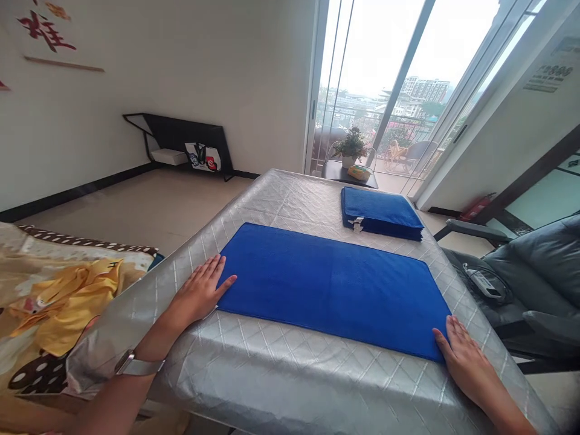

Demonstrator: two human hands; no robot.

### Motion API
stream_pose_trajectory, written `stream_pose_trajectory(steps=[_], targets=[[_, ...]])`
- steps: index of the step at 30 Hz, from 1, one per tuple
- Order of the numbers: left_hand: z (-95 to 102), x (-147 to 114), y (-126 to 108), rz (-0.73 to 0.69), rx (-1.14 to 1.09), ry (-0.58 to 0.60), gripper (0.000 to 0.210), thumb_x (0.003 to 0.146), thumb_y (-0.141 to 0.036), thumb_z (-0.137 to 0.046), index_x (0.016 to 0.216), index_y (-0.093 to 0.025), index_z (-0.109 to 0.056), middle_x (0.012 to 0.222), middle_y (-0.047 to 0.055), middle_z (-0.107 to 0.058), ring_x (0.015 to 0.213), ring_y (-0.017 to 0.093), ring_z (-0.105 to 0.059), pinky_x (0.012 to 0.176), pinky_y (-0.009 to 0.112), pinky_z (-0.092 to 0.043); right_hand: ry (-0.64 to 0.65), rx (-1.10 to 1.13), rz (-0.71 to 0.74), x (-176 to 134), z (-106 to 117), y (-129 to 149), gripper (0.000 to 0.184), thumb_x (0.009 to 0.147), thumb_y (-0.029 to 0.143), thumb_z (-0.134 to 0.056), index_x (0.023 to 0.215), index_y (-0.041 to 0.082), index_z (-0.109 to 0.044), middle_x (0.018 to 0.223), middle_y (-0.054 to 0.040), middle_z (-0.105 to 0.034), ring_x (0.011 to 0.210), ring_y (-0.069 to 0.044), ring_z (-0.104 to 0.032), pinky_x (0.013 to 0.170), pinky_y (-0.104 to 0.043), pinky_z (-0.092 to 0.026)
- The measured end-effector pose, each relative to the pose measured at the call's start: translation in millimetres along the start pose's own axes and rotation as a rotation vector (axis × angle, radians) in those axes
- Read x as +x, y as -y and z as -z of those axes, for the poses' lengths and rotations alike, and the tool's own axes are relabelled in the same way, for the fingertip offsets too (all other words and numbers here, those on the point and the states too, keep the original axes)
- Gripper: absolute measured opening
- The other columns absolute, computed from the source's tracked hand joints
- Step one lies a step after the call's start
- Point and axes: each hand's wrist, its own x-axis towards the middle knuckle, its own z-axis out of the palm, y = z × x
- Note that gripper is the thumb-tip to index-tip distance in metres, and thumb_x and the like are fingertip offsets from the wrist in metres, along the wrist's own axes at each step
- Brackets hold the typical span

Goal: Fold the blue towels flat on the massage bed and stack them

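Observation:
A blue towel [330,284] lies spread flat on a table with a silver quilted-pattern cover [290,196]. My left hand [202,290] rests at the towel's left edge, its fingers stretched out and the thumb over the cloth. At the near right corner my right hand [462,350] lies with its fingers extended, touching the towel's edge. Neither hand grips anything. Farther back on the table sits a stack of folded blue towels [383,211], with white tags [357,224] showing at its near left corner.
A bed with yellow clothing [77,302] is at the left. On the right stands a dark armchair [534,272] with a power strip [484,283] on it. Beyond the table, a small stand holds a potted plant [351,148] before the glass door.

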Motion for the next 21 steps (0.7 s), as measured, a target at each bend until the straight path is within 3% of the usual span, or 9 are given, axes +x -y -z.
stream_pose_trajectory(steps=[2, 5, 10, 13, 17, 21], targets=[[0.2, 0, -1, 0.007, -0.002, -0.006, 0.084, 0.098, -0.065, -0.019, 0.158, -0.006, -0.026, 0.164, 0.016, -0.027, 0.152, 0.028, -0.026, 0.122, 0.049, -0.025, -0.043, -0.014, -0.023, 5, 8, 18, 0.09, 0.092, 0.06, -0.013, 0.153, -0.003, -0.033, 0.16, -0.025, -0.034, 0.151, -0.034, -0.027, 0.121, -0.055, -0.026], [-1.8, 0, 0, 0.005, -0.004, -0.03, 0.081, 0.099, -0.064, -0.02, 0.159, -0.009, -0.027, 0.164, 0.015, -0.03, 0.151, 0.029, -0.028, 0.121, 0.05, -0.027, -0.111, 0.016, 0.034, 14, 25, 75, 0.089, 0.096, 0.06, -0.008, 0.155, -0.002, -0.03, 0.162, -0.0223, -0.031, 0.153, -0.031, -0.021, 0.123, -0.053, -0.022], [0.6, -1, 0, -0.04, -0.009, -0.046, 0.074, 0.099, -0.062, -0.02, 0.157, -0.017, -0.033, 0.161, 0.012, -0.037, 0.15, 0.029, -0.032, 0.119, 0.051, -0.029, 0.007, 0.119, 0.292, 23, 46, 206, 0.085, 0.099, 0.064, -0.009, 0.159, 0.006, -0.028, 0.165, -0.0136, -0.027, 0.154, -0.024, -0.02, 0.126, -0.044, -0.017], [6.0, -1, -1, -0.067, -0.005, -0.033, 0.073, 0.1, -0.061, -0.019, 0.155, -0.017, -0.036, 0.16, 0.013, -0.039, 0.149, 0.03, -0.034, 0.118, 0.052, -0.03, 0.071, 0.149, 0.413, 28, 44, 264, 0.085, 0.1, 0.064, -0.008, 0.16, 0.005, -0.025, 0.167, -0.0131, -0.02, 0.155, -0.022, -0.013, 0.126, -0.042, -0.011], [8.9, -1, -1, -0.09, 0.005, -0.037, 0.071, 0.1, -0.061, -0.017, 0.154, -0.018, -0.038, 0.16, 0.014, -0.039, 0.148, 0.03, -0.034, 0.117, 0.053, -0.031, 0.131, 0.178, 0.404, 36, 29, 289, 0.086, 0.1, 0.066, -0.01, 0.161, 0.006, -0.021, 0.167, -0.0133, -0.015, 0.155, -0.023, -0.009, 0.126, -0.044, -0.008], [5.2, -1, 0, -0.093, 0.007, -0.045, 0.072, 0.1, -0.061, -0.016, 0.154, -0.019, -0.036, 0.16, 0.013, -0.039, 0.148, 0.029, -0.034, 0.117, 0.053, -0.031, 0.147, 0.13, 0.361, 39, 19, 261, 0.087, 0.099, 0.067, -0.01, 0.161, 0.005, -0.019, 0.168, -0.0127, -0.014, 0.155, -0.023, -0.009, 0.126, -0.043, -0.008]])
